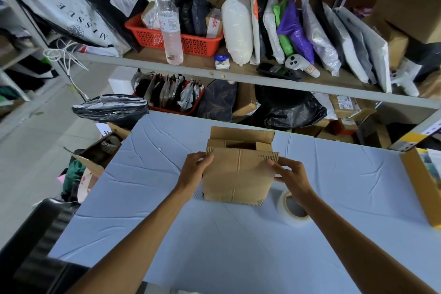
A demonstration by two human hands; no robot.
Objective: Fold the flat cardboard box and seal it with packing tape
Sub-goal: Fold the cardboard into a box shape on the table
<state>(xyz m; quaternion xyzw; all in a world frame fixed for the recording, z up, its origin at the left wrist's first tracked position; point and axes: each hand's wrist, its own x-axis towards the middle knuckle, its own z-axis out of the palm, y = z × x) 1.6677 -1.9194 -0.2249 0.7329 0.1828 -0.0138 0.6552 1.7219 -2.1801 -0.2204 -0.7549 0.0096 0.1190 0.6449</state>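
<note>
I see box [238, 174] upright, mouth up, long side left-right | left hand [195, 169], right hand [290, 176] pinch its near flap | basket [195, 43] holds packets

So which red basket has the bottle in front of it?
The red basket on the upper shelf; the clear bottle stands right before it. The other basket sits lower, under that shelf.

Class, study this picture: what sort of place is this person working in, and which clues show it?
Probably a parcel packing room: a shelf crammed with bagged parcels, a cardboard box on the table, and a roll of packing tape beside it.
</note>
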